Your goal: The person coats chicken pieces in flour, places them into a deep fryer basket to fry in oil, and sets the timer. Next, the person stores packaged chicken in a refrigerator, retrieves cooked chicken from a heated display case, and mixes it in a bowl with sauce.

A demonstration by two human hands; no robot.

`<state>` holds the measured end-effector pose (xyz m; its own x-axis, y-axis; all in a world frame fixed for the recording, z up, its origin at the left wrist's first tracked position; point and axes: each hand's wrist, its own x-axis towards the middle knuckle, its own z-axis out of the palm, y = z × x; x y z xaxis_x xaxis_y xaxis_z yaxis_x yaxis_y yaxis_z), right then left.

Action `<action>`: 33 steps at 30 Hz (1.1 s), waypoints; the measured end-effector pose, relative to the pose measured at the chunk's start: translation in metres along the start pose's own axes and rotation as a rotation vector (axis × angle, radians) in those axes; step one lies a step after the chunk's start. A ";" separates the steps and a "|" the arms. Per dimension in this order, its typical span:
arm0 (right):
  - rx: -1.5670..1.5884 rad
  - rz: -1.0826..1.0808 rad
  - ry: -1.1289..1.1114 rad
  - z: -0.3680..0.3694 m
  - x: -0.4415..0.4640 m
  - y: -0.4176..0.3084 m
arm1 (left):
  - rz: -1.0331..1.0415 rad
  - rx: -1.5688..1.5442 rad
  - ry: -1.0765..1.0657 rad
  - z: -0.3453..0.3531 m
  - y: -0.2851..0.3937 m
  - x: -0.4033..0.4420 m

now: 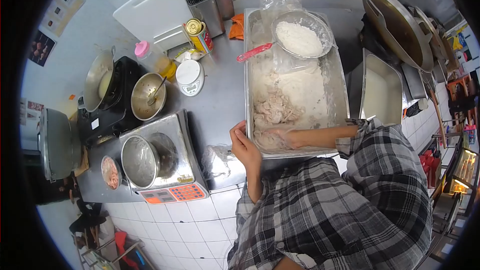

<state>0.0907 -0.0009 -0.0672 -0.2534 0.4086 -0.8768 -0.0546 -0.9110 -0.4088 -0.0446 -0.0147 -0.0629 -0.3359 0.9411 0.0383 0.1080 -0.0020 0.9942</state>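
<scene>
A large metal tray (346,95) holds white flour (312,87) and a heap of flour-coated pieces (276,107) at its left side. My right hand (287,139), in what looks like a clear plastic glove, reaches into the near left corner of the tray, among coated pieces; its fingers are hard to make out. Bare, my left hand (245,145) rests against the tray's near left outer edge, its fingers together; whether it grips the rim is unclear. Over the tray's far end lies a sieve (300,37) with flour and a red handle, on a clear plastic bag.
Left stand a small white scale (190,76), a bowl with a spoon (148,97), a large scale (187,145) bearing a metal bowl (140,162), and a yellow can (200,37). Right are a deep pan (382,87) of pale liquid and a big wok (400,27).
</scene>
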 end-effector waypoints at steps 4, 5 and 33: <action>0.146 0.084 0.024 0.007 0.001 -0.007 | -0.013 -0.030 -0.010 0.000 0.000 0.001; 0.157 0.035 -0.006 0.006 -0.002 -0.008 | -0.021 -0.038 -0.017 -0.001 -0.002 0.002; -1.078 -0.924 -0.065 -0.026 0.027 -0.011 | -0.021 0.061 0.042 0.001 -0.002 0.002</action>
<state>0.1096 0.0218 -0.0924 -0.5774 0.7938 -0.1913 0.5215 0.1782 -0.8345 -0.0447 -0.0122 -0.0650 -0.3778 0.9256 0.0232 0.1572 0.0394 0.9868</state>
